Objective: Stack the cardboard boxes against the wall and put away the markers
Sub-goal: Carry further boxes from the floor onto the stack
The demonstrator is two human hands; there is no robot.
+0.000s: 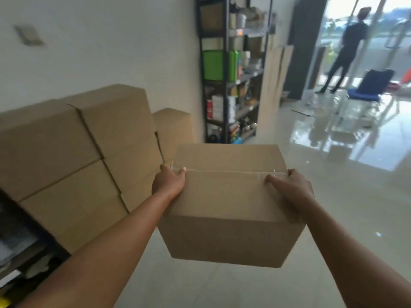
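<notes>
A taped cardboard box hangs in the air in front of me, above the floor. My left hand grips its left top edge, thumb on the lid. My right hand grips the right top edge the same way. Against the white wall on the left stands a stack of cardboard boxes, two high, with a lower single box at its far end. The held box is to the right of that lower box and apart from it. No markers are in view.
A black shelving unit full of small items stands past the boxes. Flat cardboard sheets lean beside it. A person stands at the glass doors far right, near a blue chair. A dark table is at lower left. Glossy tiled floor spreads right.
</notes>
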